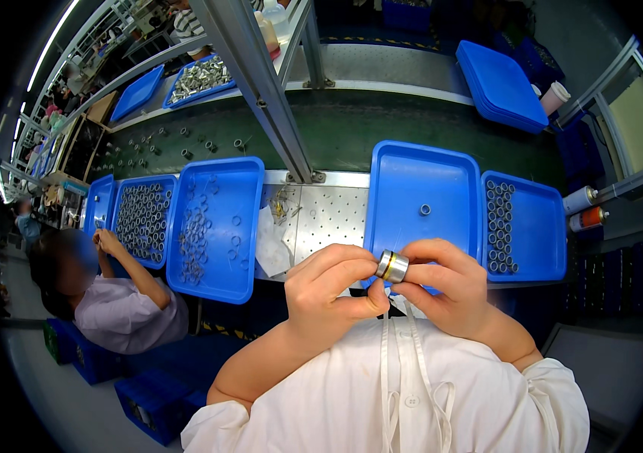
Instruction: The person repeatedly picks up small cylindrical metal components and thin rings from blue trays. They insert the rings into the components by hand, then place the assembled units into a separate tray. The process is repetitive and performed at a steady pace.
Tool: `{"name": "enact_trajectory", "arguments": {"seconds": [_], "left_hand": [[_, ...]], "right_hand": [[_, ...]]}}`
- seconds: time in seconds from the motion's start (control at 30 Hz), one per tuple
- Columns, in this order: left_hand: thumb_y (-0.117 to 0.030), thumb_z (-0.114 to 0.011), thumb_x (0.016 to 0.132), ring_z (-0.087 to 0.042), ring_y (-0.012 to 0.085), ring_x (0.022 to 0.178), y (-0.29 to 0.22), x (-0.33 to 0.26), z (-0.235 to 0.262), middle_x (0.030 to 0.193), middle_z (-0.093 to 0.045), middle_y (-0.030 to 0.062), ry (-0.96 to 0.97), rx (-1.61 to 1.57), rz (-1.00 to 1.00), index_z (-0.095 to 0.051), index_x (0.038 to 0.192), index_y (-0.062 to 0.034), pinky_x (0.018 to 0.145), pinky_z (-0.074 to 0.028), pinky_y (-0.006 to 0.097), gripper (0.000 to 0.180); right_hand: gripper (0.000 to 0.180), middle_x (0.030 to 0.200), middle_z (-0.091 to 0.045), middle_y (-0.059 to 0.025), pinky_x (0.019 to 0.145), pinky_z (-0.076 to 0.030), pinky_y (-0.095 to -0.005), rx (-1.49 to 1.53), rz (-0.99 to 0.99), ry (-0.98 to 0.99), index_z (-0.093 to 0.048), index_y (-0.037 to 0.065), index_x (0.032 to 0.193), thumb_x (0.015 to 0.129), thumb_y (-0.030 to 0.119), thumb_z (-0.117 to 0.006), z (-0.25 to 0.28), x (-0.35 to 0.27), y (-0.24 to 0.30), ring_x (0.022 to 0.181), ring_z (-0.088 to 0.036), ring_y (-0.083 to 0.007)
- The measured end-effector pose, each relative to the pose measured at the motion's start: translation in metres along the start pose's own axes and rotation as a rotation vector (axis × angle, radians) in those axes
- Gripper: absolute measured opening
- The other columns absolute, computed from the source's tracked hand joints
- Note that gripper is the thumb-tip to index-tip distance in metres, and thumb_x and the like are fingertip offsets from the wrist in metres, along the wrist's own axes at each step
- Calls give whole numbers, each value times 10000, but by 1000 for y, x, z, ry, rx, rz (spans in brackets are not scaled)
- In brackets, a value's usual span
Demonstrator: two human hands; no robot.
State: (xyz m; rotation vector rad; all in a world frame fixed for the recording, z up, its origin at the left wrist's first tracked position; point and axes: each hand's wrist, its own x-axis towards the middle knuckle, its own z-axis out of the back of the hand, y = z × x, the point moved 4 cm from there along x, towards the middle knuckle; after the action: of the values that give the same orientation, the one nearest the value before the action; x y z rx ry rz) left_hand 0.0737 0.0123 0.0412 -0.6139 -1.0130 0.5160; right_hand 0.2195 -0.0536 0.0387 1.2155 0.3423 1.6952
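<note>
A short silver metal cylinder with a yellow-gold band (pixel 392 266) is held between both of my hands, just in front of my chest. Thumb and fingers of my left hand (pixel 330 285) close on its left end. From the other side, my right hand (pixel 451 284) pinches the right end. Behind the hands, a blue tray (pixel 404 196) contains one small metal ring (pixel 425 209). To its right, another blue tray (pixel 544 226) has rows of metal rings (pixel 500 219) along its left side.
Left of a perforated metal bench top (pixel 329 219) is a blue tray with loose thin rings (pixel 253 196). A white paper (pixel 272 245) lies beside it. An upright metal post (pixel 253 83) rises behind. A co-worker (pixel 121 309) sits at the left. Stacked trays (pixel 499 83) stand across the green conveyor belt (pixel 352 128).
</note>
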Motion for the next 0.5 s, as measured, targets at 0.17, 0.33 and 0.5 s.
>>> {"name": "enact_trajectory", "arguments": {"seconds": [0.17, 0.33, 0.5], "left_hand": [[28, -701, 578, -608, 147, 605, 3, 7, 0, 764, -628, 75, 64, -91, 111, -621, 725, -4, 533, -496, 238, 171], [31, -699, 585, -606, 142, 589, 7, 10, 0, 760, -625, 78, 106, -141, 147, -628, 731, -4, 533, -498, 232, 166], [27, -700, 587, -605, 138, 579, 1, 12, 1, 752, -624, 71, 63, -56, 56, -628, 729, -7, 521, -499, 233, 164]], "right_hand": [[267, 936, -588, -120, 619, -485, -293, -119, 104, 5, -632, 30, 845, 616, -8, -765, 3, 8, 6, 731, -586, -225], [266, 947, -587, -116, 617, -485, -291, -151, 161, 3, -622, 34, 841, 619, -13, -760, 3, 11, 7, 731, -587, -228], [266, 940, -593, -106, 620, -486, -287, -52, -6, -8, -625, 38, 850, 624, -4, -760, 4, 11, 2, 735, -591, -228]]}}
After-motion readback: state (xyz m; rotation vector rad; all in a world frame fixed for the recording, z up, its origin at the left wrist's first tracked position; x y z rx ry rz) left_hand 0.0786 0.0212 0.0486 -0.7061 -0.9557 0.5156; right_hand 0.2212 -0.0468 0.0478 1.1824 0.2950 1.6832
